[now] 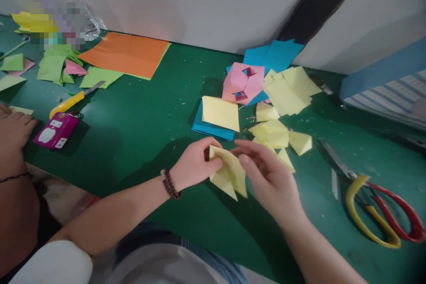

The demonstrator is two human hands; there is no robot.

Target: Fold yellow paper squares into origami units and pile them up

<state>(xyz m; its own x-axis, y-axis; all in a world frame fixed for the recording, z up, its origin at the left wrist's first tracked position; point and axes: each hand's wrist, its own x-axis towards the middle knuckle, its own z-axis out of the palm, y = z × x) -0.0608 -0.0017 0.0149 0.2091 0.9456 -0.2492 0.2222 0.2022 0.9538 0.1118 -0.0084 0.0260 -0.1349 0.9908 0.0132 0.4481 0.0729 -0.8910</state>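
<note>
Pinching a folded yellow paper piece (229, 172) between thumb and fingers, the person's left hand (195, 164), a beaded bracelet (171, 183) at its wrist, grips the paper's left edge. The right hand (269, 182) curves just beside the paper's right side, its fingers narrowly bent; whether it grips, I cannot tell. Both hands hover over a green cutting mat (146, 159), with folded yellow pieces (269, 135) beyond and red-and-yellow scissors (349, 199) off to the right.

A paper-craft workroom is indicated: sheets and scraps of coloured paper (124, 55) are scattered across the green mat-covered surface (149, 97), with a yellow utility knife (68, 104) and red-and-yellow scissors (349, 202) laid on it.
</note>
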